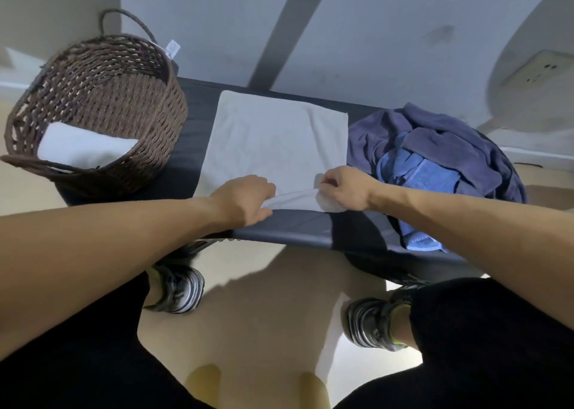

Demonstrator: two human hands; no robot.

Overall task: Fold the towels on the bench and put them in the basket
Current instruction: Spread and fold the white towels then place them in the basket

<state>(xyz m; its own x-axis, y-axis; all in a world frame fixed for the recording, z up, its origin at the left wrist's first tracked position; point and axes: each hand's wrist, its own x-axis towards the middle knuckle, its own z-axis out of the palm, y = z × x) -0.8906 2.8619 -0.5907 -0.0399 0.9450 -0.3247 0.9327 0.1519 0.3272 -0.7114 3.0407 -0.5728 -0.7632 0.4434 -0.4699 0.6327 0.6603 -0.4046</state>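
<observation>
A pale grey towel [273, 138] lies spread flat across the dark bench [298, 225]. My left hand [245, 197] grips its near edge on the left. My right hand [344, 188] pinches the same edge at the near right corner, and the strip between them is lifted off the bench. A brown woven basket [130, 104] stands on the bench's left end with a folded white towel [80, 147] inside. On the right end lies a heap of dark navy towel [441, 147] over a lighter blue towel [419, 175].
A grey wall rises right behind the bench, with a socket plate [540, 69] at the upper right. My knees and shoes [177, 287] are on the beige floor just before the bench's near edge. The blue towel hangs over that edge.
</observation>
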